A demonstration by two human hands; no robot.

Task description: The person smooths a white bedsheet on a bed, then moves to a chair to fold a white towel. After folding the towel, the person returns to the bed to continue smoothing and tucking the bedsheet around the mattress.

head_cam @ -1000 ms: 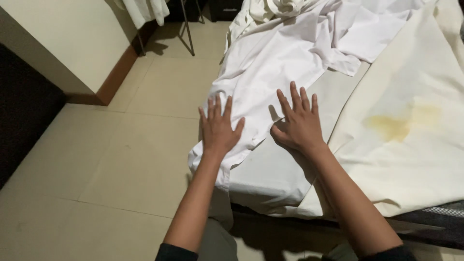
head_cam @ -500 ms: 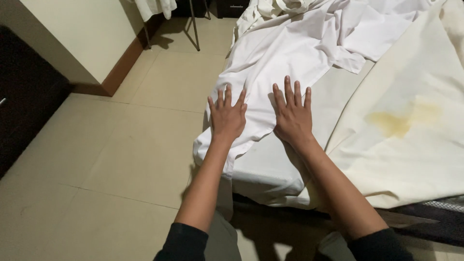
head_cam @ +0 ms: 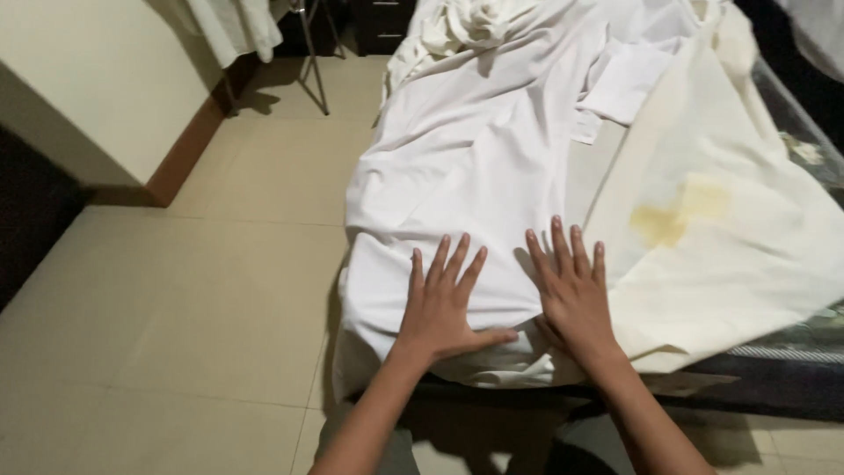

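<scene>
Both hands flat on the bed, near its foot edge. Left hand (head_cam: 444, 303) spread wide, palm down, fingers fanned, thumb stretched toward the other hand; it presses on the white sheet (head_cam: 475, 167) and grips nothing. Right hand (head_cam: 571, 295) just beside it, also open and flat, fingers a little closer together, resting where the white sheet meets the cream sheet (head_cam: 730, 229). The two hands are near each other but not touching.

White sheet runs lengthwise up the bed's left half, crumpled, its lower end bunched under the hands and hanging over the left edge toward the tiled floor (head_cam: 193, 299). Cream sheet covers the right half, with a yellowish stain (head_cam: 677, 215) in its middle. More bunched white cloth (head_cam: 479, 22) at the far end of the bed. A thin metal stand (head_cam: 312, 53) on the floor by the far left corner.
</scene>
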